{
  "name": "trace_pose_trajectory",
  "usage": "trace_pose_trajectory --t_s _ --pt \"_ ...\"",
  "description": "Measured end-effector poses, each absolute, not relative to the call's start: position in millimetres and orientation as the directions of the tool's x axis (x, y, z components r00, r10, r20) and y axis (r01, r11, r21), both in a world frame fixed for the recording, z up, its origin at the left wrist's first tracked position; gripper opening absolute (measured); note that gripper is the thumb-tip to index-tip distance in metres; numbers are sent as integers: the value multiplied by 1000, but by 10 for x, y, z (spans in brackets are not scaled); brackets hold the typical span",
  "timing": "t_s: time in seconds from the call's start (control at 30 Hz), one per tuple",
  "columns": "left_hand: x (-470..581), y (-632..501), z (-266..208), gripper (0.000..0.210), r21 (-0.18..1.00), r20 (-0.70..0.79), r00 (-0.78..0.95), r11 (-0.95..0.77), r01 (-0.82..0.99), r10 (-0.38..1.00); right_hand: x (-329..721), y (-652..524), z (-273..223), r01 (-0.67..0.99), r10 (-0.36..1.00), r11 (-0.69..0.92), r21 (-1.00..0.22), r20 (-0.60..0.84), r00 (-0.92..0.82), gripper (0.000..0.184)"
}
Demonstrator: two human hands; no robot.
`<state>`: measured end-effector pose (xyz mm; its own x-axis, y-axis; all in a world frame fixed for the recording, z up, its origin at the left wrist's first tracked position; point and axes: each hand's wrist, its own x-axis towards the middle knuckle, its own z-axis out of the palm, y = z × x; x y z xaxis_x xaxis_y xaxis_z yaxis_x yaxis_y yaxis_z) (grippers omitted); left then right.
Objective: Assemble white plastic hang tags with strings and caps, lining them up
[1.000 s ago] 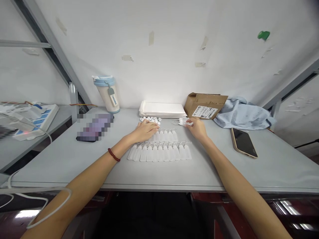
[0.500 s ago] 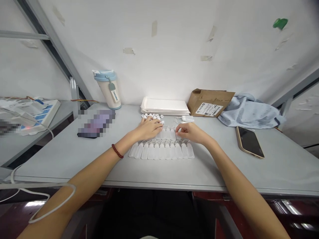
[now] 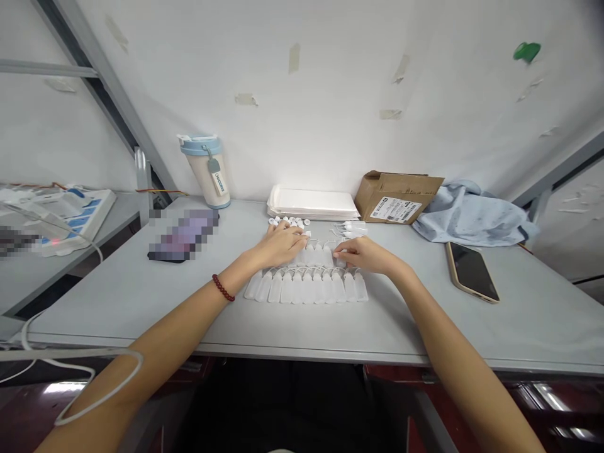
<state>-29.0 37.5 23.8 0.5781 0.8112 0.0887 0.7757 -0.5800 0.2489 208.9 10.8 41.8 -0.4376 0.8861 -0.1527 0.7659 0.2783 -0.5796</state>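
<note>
Several white translucent tags with looped cords lie side by side in a long front row (image 3: 304, 289). Behind it is a shorter second row of tags (image 3: 316, 257). My left hand (image 3: 283, 243) rests palm down over that row's left end, its fingers apart and lying flat, close to a cluster of small white caps (image 3: 289, 222). At the right end of the second row, my right hand (image 3: 363, 253) pinches a tag (image 3: 340, 259), partly hidden by its fingers. More loose tags (image 3: 355, 228) lie just behind my right hand.
A stack of white envelopes (image 3: 314, 202) and an open cardboard box (image 3: 396, 195) stand against the wall, with a light blue cloth (image 3: 472, 214) beside them. A tumbler (image 3: 207, 173) and a blurred-out phone (image 3: 184, 236) are left. A dark-screened phone (image 3: 472, 270) lies right.
My right hand has shifted slightly right and toward me with the tag. More of the loose tags behind it show. My left hand stays nearly in place.
</note>
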Motion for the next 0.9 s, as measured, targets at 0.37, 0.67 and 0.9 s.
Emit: trace_pose_trajectory --t_s 0.37,0.67,0.9 --pt "-313 408 227 48 304 127 561 -571 763 818 2076 107 404 763 927 368 -531 146 -346 25" --pt "-366 535 125 44 343 151 521 -539 769 840 2041 84 409 756 912 408 -511 256 -320 21" --pt "-361 634 98 35 368 181 507 -536 760 843 2028 105 361 757 888 452 -472 314 -335 19"
